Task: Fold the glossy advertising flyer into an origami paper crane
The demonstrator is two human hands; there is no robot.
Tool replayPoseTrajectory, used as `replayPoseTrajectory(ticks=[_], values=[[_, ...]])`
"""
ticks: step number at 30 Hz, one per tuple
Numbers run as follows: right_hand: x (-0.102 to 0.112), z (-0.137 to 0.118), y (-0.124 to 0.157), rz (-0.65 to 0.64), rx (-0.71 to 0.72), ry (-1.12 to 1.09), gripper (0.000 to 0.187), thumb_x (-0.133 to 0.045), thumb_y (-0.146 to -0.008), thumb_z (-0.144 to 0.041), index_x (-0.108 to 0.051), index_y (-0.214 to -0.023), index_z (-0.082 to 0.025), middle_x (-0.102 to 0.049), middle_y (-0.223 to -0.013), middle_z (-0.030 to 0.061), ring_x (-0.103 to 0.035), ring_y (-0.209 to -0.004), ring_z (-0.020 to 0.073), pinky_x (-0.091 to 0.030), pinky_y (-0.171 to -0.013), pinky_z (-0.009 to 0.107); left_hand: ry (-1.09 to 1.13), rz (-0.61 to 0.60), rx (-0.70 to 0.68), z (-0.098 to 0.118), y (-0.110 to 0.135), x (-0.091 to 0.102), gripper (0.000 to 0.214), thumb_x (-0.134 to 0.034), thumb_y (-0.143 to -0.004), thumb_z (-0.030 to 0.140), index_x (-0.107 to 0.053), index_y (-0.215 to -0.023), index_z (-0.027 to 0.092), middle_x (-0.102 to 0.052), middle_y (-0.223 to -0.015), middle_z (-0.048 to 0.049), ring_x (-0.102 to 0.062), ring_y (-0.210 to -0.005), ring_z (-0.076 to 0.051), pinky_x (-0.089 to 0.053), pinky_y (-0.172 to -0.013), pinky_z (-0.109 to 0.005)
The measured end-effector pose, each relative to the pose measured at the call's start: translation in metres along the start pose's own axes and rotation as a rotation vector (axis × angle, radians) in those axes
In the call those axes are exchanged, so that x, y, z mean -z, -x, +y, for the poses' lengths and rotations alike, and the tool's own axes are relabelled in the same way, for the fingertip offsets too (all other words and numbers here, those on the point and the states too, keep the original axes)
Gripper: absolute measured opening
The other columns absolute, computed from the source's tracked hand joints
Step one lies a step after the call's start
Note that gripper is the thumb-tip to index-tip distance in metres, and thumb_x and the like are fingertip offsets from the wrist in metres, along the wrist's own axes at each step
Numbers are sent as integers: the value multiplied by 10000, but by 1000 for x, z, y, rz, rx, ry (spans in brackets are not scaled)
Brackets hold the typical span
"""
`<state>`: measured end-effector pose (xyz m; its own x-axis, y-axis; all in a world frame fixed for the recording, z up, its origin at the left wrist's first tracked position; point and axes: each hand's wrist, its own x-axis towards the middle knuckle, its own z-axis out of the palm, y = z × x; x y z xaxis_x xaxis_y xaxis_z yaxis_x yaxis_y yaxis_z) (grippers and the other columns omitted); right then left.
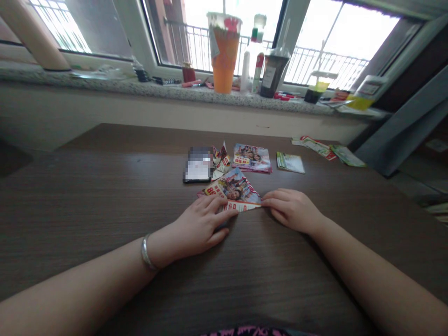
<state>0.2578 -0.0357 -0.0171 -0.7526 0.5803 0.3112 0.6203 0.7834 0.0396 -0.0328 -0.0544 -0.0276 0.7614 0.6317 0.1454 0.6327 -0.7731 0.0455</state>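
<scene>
A printed paper flyer (236, 189), folded into a triangle, lies on the table in front of me. My left hand (201, 224), with a silver bangle at the wrist, rests on its lower left edge, fingers stretched out and thumb apart. At the flyer's right corner, the bunched fingers of my right hand (292, 209) pinch the tip. Just behind the flyer stands a folded paper piece (221, 162) with pointed tips. Left of that piece is a phone (198, 165) with a blurred screen. A stack of similar flyers (252, 157) lies behind the triangle.
The brown table (105, 186) reaches back to a windowsill (168, 91). Small paper squares (290, 162) and loose strips (318, 148) lie at the back right. On the sill stand a tall orange drink cup (224, 56), a dark drink cup (273, 72) and several bottles.
</scene>
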Motion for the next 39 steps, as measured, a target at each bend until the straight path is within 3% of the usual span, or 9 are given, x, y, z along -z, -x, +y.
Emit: replayPoseTrajectory(ticks=[4,14,30,39], values=[[-7,-12,-9,-39,105,-109,331,-475,-906,-158,-623,-1202,-170,-659,-1208,63,-599,-1071,185,-477,-964,331,-18,16,1,1,-1,3,461,-471,-918,375,-432,-1372,299,-465,-1305,-89,-444,-1184,-292,-352,-1035,-486],[-7,-24,-22,-94,49,-30,321,-498,-904,-179,-641,-1191,-197,-666,-1081,89,-567,-940,215,-519,-840,359,-42,18,-1,3,-8,8,430,-466,-918,404,-482,-1335,298,-486,-1284,-106,-449,-1179,-320,-369,-1013,-527],[-8,-22,-19,-120,76,7,341,-486,-917,-210,-618,-1231,-192,-652,-1129,81,-554,-957,223,-510,-844,375,-39,28,-111,-8,-3,15,387,-502,-909,278,-513,-1292,222,-529,-1312,-97,-509,-1180,-282,-417,-1025,-463],[-9,-19,-16,-102,68,0,334,-488,-920,-211,-624,-1225,-207,-654,-1118,87,-565,-965,217,-512,-835,375,59,-106,-65,-7,0,36,380,-479,-923,213,-526,-1299,236,-550,-1318,-84,-538,-1186,-255,-437,-1035,-442]])
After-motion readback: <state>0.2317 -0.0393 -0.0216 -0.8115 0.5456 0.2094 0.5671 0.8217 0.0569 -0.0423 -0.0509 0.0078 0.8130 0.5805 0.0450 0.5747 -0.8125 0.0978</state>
